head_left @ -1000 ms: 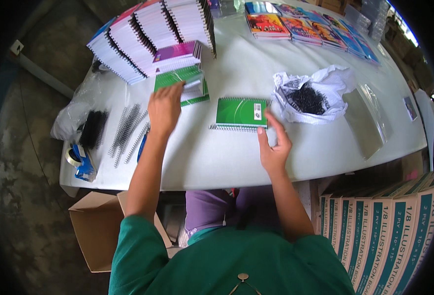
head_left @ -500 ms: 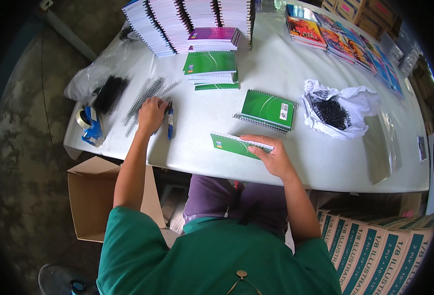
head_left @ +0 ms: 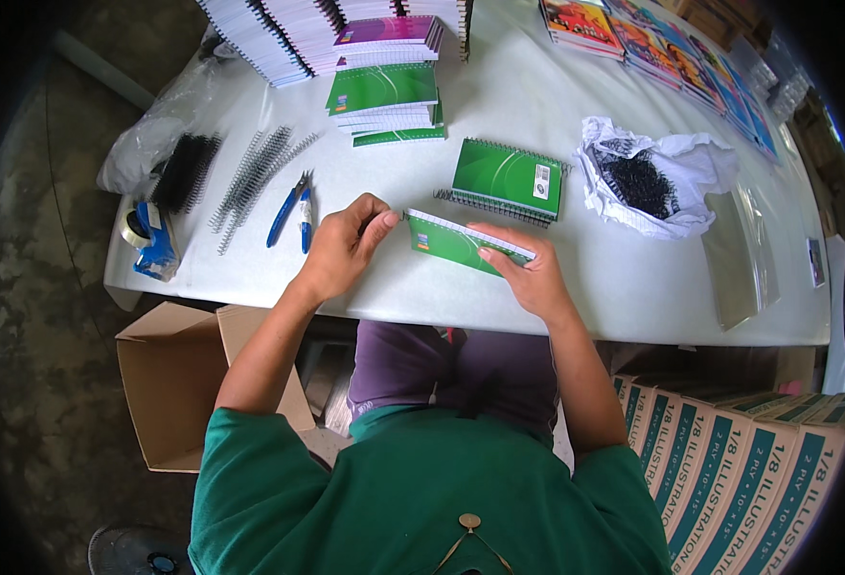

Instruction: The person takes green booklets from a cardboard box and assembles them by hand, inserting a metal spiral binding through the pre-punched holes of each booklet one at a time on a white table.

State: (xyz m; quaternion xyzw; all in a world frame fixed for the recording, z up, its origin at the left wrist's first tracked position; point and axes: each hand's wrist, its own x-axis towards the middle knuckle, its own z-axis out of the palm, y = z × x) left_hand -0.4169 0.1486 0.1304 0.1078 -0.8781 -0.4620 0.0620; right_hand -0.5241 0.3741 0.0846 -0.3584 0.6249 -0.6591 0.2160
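My right hand (head_left: 530, 271) grips a small green notebook (head_left: 451, 247) without a spiral, its punched white edge facing up. My left hand (head_left: 351, 247) is closed in a pinch by the notebook's left corner. Between its fingertips and that corner shows a small dark end of what looks like a spiral binding coil (head_left: 404, 217), mostly hidden by the fingers. Left of this hand lie blue-handled cutting pliers (head_left: 286, 213) and a blue and white pen-like tool (head_left: 305, 222). Loose spiral coils (head_left: 256, 184) lie beyond them. Green spiral-bound notebooks (head_left: 507, 180) are stacked beyond my right hand.
Unbound green and purple notebooks (head_left: 384, 91) are piled at the back, before tall bound stacks (head_left: 274, 38). Crumpled white paper (head_left: 700, 158) holds black coils. A blue tape dispenser (head_left: 157, 251) and black coils (head_left: 185, 172) are left. An open carton (head_left: 169, 393) stands below the table.
My left hand has left the loose coils and come right and nearer, up to the notebook's corner. The pliers it covered now show. My right hand keeps hold of the notebook.
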